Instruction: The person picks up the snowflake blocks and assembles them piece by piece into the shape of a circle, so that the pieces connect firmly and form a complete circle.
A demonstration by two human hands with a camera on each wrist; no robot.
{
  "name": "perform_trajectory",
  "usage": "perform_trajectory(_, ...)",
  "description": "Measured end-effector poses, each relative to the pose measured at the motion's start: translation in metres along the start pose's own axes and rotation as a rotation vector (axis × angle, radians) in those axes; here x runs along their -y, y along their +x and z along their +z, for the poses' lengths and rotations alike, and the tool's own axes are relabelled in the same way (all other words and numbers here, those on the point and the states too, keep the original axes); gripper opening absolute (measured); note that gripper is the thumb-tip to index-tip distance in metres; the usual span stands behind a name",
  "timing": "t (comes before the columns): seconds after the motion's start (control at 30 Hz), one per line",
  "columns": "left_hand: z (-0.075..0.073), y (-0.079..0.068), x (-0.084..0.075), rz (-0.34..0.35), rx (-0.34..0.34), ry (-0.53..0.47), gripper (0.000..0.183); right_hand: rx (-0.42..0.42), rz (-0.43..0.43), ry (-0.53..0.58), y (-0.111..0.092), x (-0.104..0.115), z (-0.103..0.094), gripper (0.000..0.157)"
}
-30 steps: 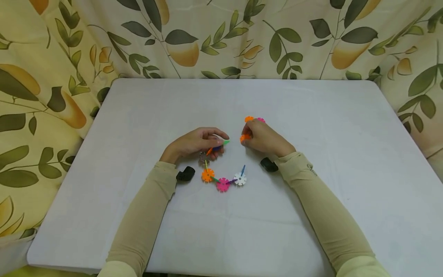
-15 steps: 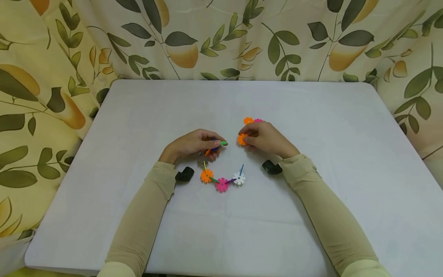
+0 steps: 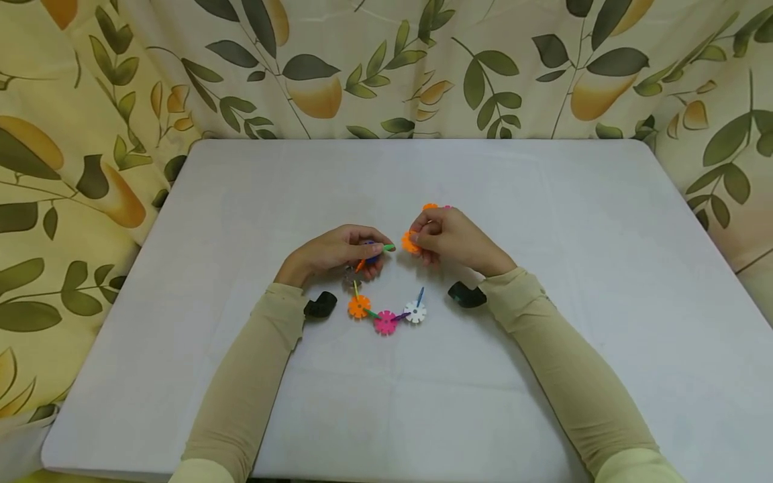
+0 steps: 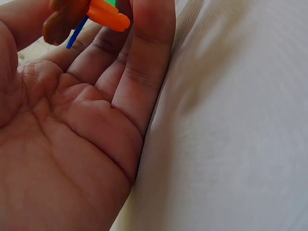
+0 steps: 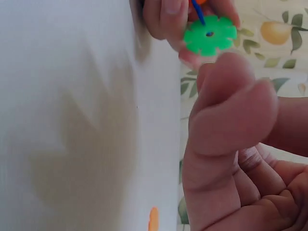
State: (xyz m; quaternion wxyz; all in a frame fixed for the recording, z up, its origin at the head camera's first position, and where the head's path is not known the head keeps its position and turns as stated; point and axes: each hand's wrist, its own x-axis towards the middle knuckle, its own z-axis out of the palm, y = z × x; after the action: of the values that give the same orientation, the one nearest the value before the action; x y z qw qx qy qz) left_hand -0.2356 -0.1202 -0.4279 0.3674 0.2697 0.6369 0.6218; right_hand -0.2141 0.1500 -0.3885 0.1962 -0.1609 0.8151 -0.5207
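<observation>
My left hand [image 3: 341, 248] pinches the upper end of a chain of notched plastic discs, where a blue disc [image 3: 371, 251] meets a green disc [image 5: 210, 36] at the fingertips. Below the palm hang an orange disc [image 4: 109, 15] and a brownish disc [image 4: 61, 21]. The chain curves on over the table through an orange disc [image 3: 359, 307], a pink disc [image 3: 386, 323] and a white disc [image 3: 415, 312], with edge-on discs linking them. My right hand [image 3: 461, 238] pinches a loose orange disc [image 3: 410, 242], just right of the green one. Fingers hide that orange disc in the right wrist view.
Behind the right hand lie another orange disc [image 3: 430, 206] and a pink disc [image 3: 448, 207], partly covered. Black devices [image 3: 321, 305] sit at both wrists. A leaf-patterned curtain [image 3: 314, 94] borders the far edge of the white table [image 3: 543, 416].
My right hand has moved left with the orange disc, bringing it close to the green disc. The left hand and its chain stay almost in place.
</observation>
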Motion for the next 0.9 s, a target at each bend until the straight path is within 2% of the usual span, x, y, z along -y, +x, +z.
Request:
perform_trajectory(0.4, 0.002, 0.000, -0.003, -0.026, -0.022, 0.023, 0.033, -0.004, 0.008, 0.036, -0.001, 0.005, 0.011, 0.012)
perform_trajectory(0.67, 0.003, -0.001, -0.002, -0.033, -0.033, 0.041, 0.033, 0.008, -0.009, 0.017, -0.001, 0.005, 0.013, 0.011)
perform_trajectory(0.9, 0.005, 0.002, -0.003, -0.005, -0.035, 0.044, 0.031, 0.012, -0.027, 0.000, 0.000, 0.004, 0.016, 0.009)
